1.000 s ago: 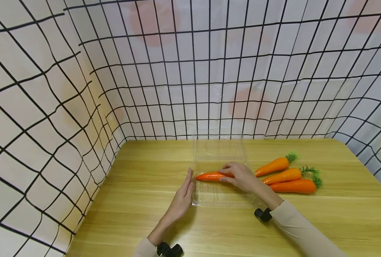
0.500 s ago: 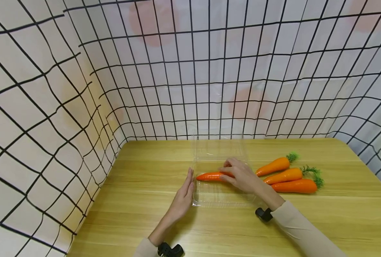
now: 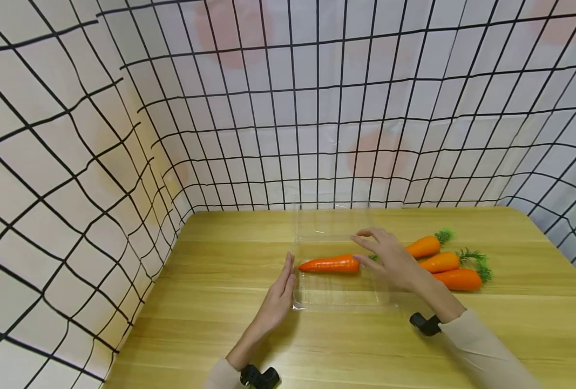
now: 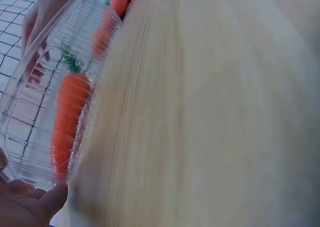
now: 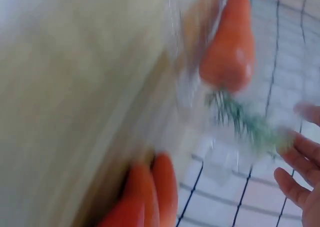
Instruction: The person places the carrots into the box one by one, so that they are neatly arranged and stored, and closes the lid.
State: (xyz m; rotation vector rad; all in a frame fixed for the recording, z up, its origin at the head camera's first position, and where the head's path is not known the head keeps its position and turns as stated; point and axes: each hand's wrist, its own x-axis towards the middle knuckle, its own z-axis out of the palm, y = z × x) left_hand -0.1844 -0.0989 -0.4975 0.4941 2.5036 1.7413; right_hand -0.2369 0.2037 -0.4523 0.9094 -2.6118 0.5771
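An orange carrot [image 3: 333,264] lies lengthwise in the base of a clear plastic clamshell box [image 3: 336,296], its tip to the left and its green top to the right. The box's lid [image 3: 331,222] stands folded back at the far side. My left hand [image 3: 277,294] rests with straight fingers along the box's left wall, by the carrot's tip. Over the right end of the box, my right hand [image 3: 394,259] has its fingers spread. In the right wrist view its fingers [image 5: 300,159] are near the leafy top [image 5: 240,118]; whether they touch it I cannot tell.
To the right of the box, three more carrots lie side by side on the wooden table [image 3: 210,302]: a far one [image 3: 425,247], a middle one [image 3: 440,262] and a near one [image 3: 462,280]. Black-gridded white cloth [image 3: 239,135] surrounds the table's back and sides.
My right hand has let go of the carrot in the box and moved right, its fingers spreading. The carrot stays in the box; my left hand keeps its place at the wall.
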